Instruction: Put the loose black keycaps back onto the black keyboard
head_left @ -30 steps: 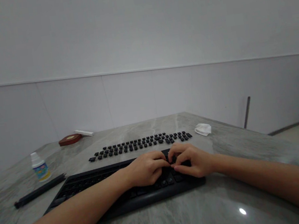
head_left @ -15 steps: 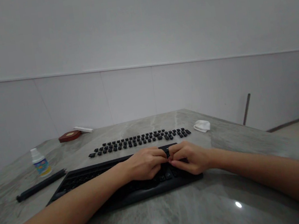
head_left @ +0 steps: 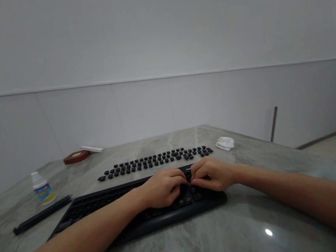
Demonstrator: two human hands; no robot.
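A black keyboard [head_left: 171, 217] lies at a slant before me, with keycaps on its right end. Its left part appears bare, though my left forearm covers much of it. My left hand [head_left: 166, 188] rests over the right half, fingers curled and fingertips together. Close beside it, my right hand [head_left: 212, 173] is closed in a pinch at the right end of the keyboard. The fingertips of both hands nearly meet; anything small between them is hidden. Beyond the keyboard, loose black keycaps [head_left: 150, 165] are laid out in rows on the table.
On the marbled grey table [head_left: 202, 238], a white spray bottle [head_left: 43, 188] with a blue label stands left, behind a long black bar [head_left: 43, 214]. A reddish-brown box [head_left: 76, 156] and a white strip [head_left: 92, 149] lie at the back. A crumpled white cloth [head_left: 225, 143] is at right.
My right hand has its fingertips slightly farther from the left ones, over the same end of the keyboard. The whole view has shifted a little; the loose keycaps lie as before.
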